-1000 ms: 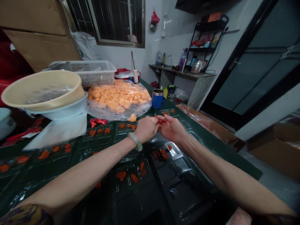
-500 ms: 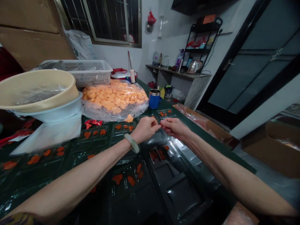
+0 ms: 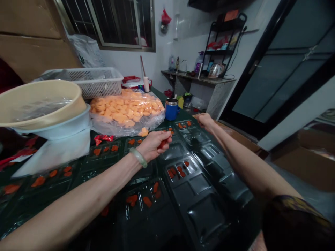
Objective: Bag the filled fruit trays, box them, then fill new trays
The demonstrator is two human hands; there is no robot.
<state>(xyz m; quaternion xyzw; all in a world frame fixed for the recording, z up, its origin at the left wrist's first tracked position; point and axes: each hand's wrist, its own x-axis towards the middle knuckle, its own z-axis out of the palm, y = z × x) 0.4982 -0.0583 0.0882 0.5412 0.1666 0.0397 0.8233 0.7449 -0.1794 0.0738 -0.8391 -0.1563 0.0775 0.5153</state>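
Note:
My left hand (image 3: pixel 154 143), with a pale jade bangle on the wrist, is closed over small red pieces (image 3: pixel 164 143) above the black compartment trays (image 3: pixel 199 195). My right hand (image 3: pixel 206 121) reaches out to the far right edge of the trays, fingers curled; what it holds, if anything, is hidden. Several tray compartments hold a few orange-red pieces (image 3: pixel 178 170). A clear bag of orange pieces (image 3: pixel 125 111) lies just beyond my left hand.
A blue mug (image 3: pixel 171 108) stands behind the trays. Stacked basins (image 3: pixel 44 108) and a white mesh basket (image 3: pixel 86 82) sit at the left. Red wrappers (image 3: pixel 103 138) lie by the bag. A stone counter with bottles and a kettle stands at the back.
My hands were pinched together over the trays; now they are apart. The right hand has moved out to the far right edge, and the left stays over the trays holding red pieces.

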